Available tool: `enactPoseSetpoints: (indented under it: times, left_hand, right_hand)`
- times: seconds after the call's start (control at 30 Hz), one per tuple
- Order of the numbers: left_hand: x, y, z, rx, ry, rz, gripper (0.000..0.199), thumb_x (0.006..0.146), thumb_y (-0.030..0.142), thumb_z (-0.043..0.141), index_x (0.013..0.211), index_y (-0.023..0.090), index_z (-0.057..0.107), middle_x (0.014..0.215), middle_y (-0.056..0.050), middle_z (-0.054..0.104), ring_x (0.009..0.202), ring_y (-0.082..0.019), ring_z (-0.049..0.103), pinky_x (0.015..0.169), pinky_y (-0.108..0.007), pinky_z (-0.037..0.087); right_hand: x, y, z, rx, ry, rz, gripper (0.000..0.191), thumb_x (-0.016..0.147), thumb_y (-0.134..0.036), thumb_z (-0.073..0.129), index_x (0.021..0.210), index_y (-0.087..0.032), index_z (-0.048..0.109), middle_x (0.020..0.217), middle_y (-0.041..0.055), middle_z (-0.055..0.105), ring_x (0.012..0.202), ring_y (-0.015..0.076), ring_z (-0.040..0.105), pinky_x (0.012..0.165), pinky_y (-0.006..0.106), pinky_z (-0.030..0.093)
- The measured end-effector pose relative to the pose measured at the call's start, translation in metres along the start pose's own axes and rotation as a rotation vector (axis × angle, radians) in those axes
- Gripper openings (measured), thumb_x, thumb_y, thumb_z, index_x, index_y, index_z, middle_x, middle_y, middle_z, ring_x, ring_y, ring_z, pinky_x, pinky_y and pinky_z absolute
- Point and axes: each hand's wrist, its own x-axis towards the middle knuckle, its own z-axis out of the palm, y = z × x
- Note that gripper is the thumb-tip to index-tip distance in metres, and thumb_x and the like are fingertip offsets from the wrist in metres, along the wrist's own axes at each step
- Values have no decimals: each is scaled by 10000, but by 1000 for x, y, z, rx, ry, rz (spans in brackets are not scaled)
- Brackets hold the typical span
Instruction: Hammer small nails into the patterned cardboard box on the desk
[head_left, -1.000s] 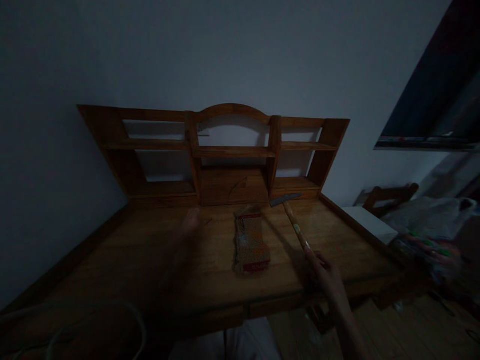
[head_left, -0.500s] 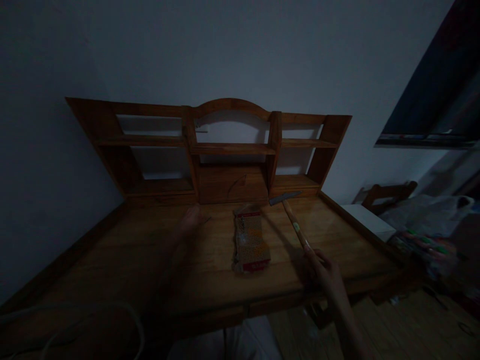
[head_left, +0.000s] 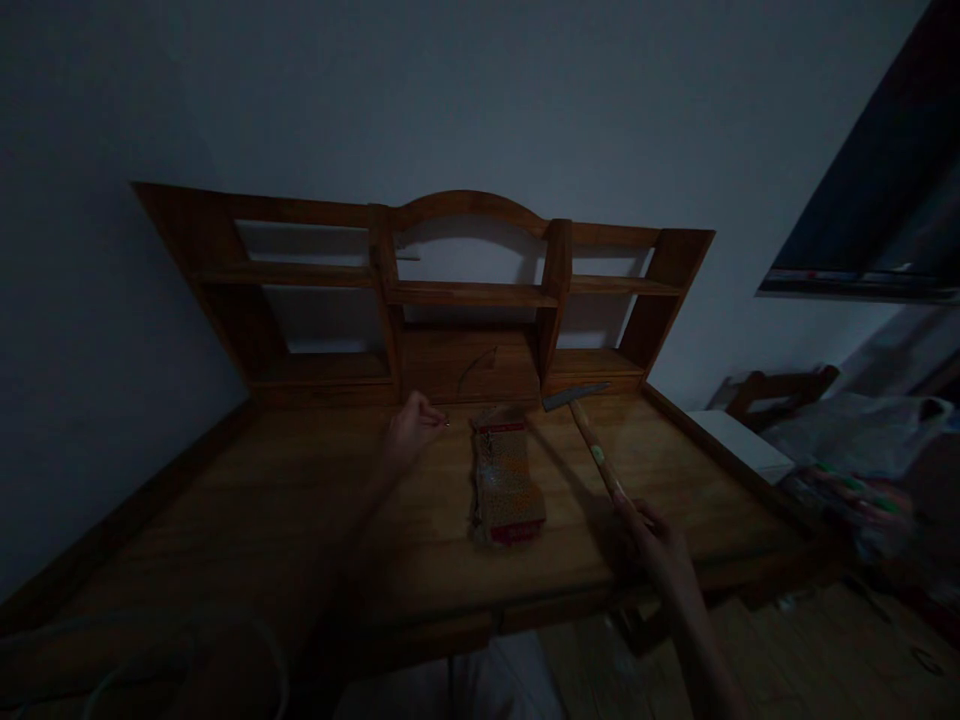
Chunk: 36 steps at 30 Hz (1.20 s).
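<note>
My right hand [head_left: 651, 540] is wrapped round the lower end of a hammer [head_left: 592, 445] with a wooden handle. The hammer's dark metal head is raised at the far end, to the right of a worn piece of cardboard [head_left: 510, 485]. This cardboard has red bands and an orange-yellow patch, and lies flat on the wooden desk [head_left: 300, 480]. To its left, my left hand [head_left: 412, 430] is closed in a pinch. A small thin nail [head_left: 447, 421] pokes out from its fingertips, just beyond the cardboard's upper left corner; most of it is hidden.
A wooden shelf unit [head_left: 472, 292] stands along the desk's back edge against the wall. To the right are a white surface [head_left: 739, 440], a chair back [head_left: 784, 390] and a plastic bag [head_left: 862, 440]. A pale looped cable [head_left: 274, 650] shows at lower left. The room is dim.
My left hand has moved right and a little away from me, bringing the nail closer to the cardboard. The hammer stays nearly where it was in my right hand.
</note>
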Motion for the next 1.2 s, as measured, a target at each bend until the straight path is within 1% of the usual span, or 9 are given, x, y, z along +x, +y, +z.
enactPoseSetpoints:
  times: [0.13, 0.2, 0.3, 0.37, 0.47, 0.73, 0.93, 1.03, 1.2]
  left_hand:
    - [-23, 12, 44, -246, -104, 66, 396, 704, 292, 659, 828, 233, 288, 823, 22, 635, 734, -132, 661, 660, -242, 507]
    - [-33, 8, 61, -289, -114, 73, 382, 721, 274, 649, 821, 232, 283, 834, 23, 623, 726, -117, 656, 645, -222, 500]
    - [-44, -5, 74, -275, -119, 83, 362, 741, 260, 642, 814, 230, 289, 829, 25, 620, 725, -111, 652, 638, -216, 500]
    - [-47, -12, 77, -218, -123, 91, 350, 746, 258, 644, 816, 229, 302, 813, 24, 629, 725, -119, 655, 623, -216, 501]
    - [-49, -15, 75, -128, -129, 108, 337, 753, 269, 648, 816, 227, 320, 798, 23, 643, 709, -128, 660, 602, -219, 502]
    - [-53, -7, 70, -7, -147, 137, 315, 753, 241, 641, 812, 228, 332, 764, 29, 657, 660, -126, 663, 594, -224, 519]
    - [-55, 3, 68, 81, -145, 164, 272, 766, 224, 625, 829, 228, 360, 782, 25, 666, 671, -132, 670, 589, -224, 518]
    - [-57, 8, 66, 102, -153, 169, 277, 761, 211, 625, 824, 229, 355, 772, 27, 666, 657, -131, 668, 584, -225, 517]
    - [-59, 8, 68, 103, -174, 167, 290, 748, 198, 632, 830, 231, 356, 761, 37, 665, 650, -129, 669, 575, -219, 518]
  right_hand:
    - [-1, -1, 1, 27, 1, 9, 483, 714, -638, 629, 796, -162, 603, 582, -19, 471, 494, 106, 405, 425, 199, 264]
    - [-2, -2, 1, 29, -12, 3, 476, 722, -637, 621, 776, -164, 598, 553, -32, 437, 475, 98, 384, 418, 196, 250]
    - [-2, -2, 1, 10, -14, -18, 481, 719, -642, 620, 785, -166, 611, 545, -34, 448, 471, 100, 401, 418, 197, 264]
    - [-1, -2, 1, 4, -2, -18, 493, 705, -647, 629, 811, -165, 624, 548, -32, 464, 471, 102, 410, 414, 199, 267]
    - [-1, 0, 1, 1, 14, 4, 510, 685, -645, 647, 836, -158, 633, 550, -28, 470, 469, 103, 407, 404, 203, 255]
    - [1, 2, 0, -62, 22, -29, 510, 691, -651, 637, 790, -151, 627, 547, -25, 457, 472, 101, 405, 404, 200, 265]
    - [2, 4, 0, -67, -23, -25, 541, 718, -655, 608, 889, -143, 646, 588, -4, 500, 500, 117, 434, 422, 207, 296]
    - [1, 3, 0, -90, -18, -18, 528, 732, -653, 596, 889, -151, 640, 579, -12, 484, 489, 110, 409, 415, 204, 269]
    - [-2, -3, 0, -91, -25, -4, 509, 725, -649, 606, 852, -157, 626, 579, -16, 479, 509, 113, 421, 429, 205, 282]
